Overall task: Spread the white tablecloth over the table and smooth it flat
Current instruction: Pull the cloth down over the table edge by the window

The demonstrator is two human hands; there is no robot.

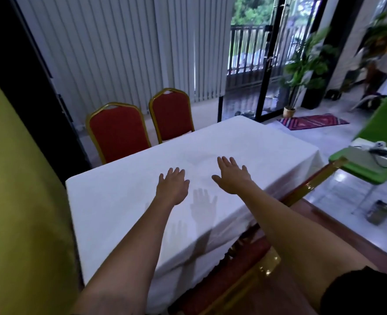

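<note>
Presently the white tablecloth (pixel 245 146) covers the whole surface, draping over its near and right edges, with two red chairs (pixel 119 133) beyond its far side. Both arms reach out over the cloth's middle, the left hand (pixel 172 187) and right hand (pixel 232 176) palm-down, fingers spread, gripping nothing, set apart from each other; shadows suggest they hover. No legible writing appears.

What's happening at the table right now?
A person is laying a white tablecloth over a table. The cloth already covers the top and hangs over the near edge. Both the left hand and right hand are open, palms down, over the middle of the cloth, apparently smoothing it. Two red chairs stand at the far side.
</note>
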